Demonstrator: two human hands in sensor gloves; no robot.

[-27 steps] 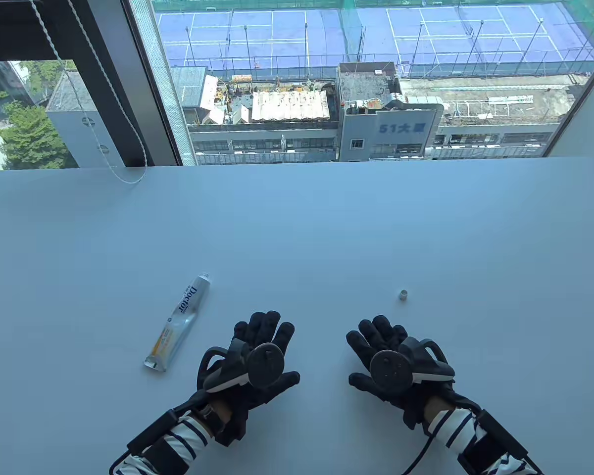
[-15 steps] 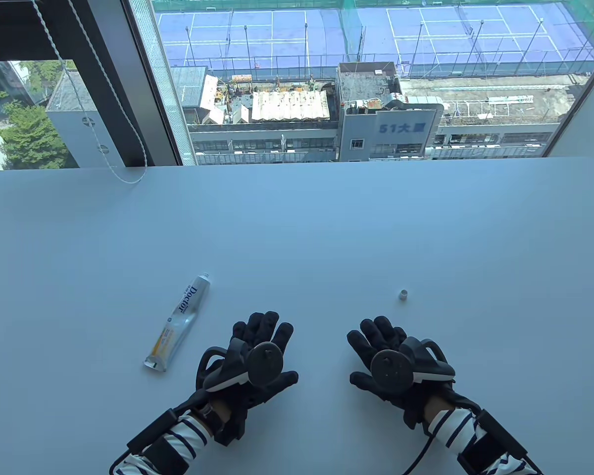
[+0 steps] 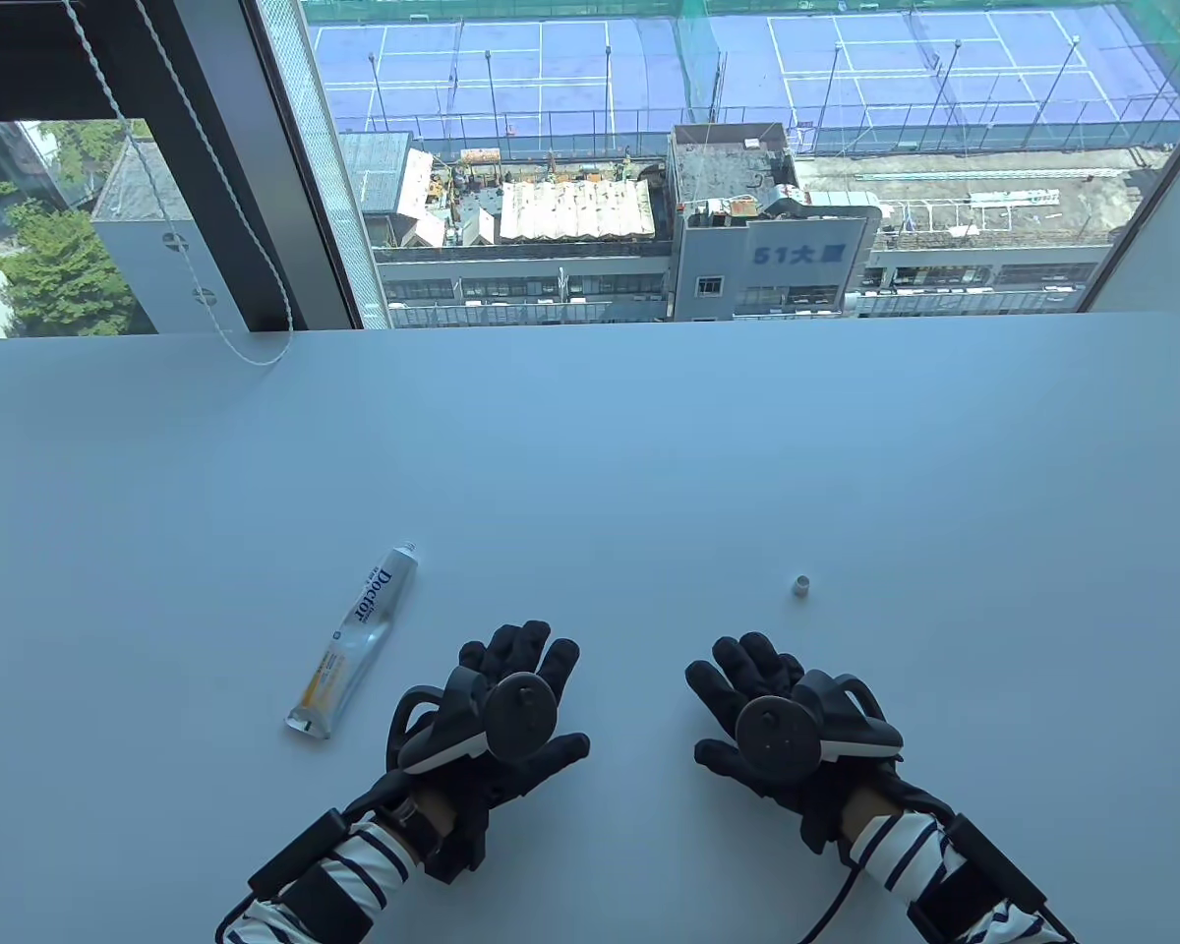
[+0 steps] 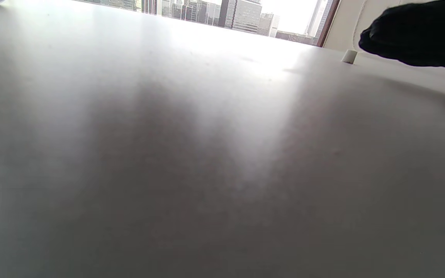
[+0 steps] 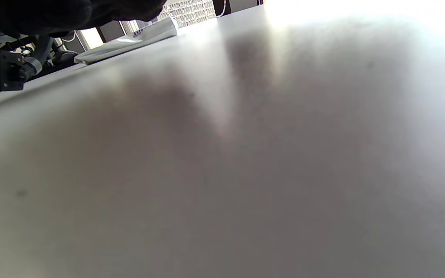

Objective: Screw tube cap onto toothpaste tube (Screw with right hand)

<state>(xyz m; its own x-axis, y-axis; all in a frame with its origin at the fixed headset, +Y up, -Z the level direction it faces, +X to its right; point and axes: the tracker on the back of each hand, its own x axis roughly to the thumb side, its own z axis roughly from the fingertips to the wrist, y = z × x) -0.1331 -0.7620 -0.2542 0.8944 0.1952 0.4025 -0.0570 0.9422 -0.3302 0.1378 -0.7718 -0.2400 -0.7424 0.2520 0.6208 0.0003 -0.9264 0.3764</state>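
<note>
A white toothpaste tube (image 3: pixel 356 636) lies flat on the white table (image 3: pixel 590 442), its bare nozzle pointing away from me. It also shows in the right wrist view (image 5: pixel 129 36). The small white cap (image 3: pixel 802 587) stands apart on the table to the right, and shows in the left wrist view (image 4: pixel 349 56). My left hand (image 3: pixel 516 678) rests flat and empty on the table, just right of the tube's lower end. My right hand (image 3: pixel 747 683) rests flat and empty, below and left of the cap.
A large window runs along the table's far edge. A blind cord (image 3: pixel 246 349) hangs down to the table at the far left.
The left hand has shifted very slightly; the tube, the cap and the right hand have not moved.
</note>
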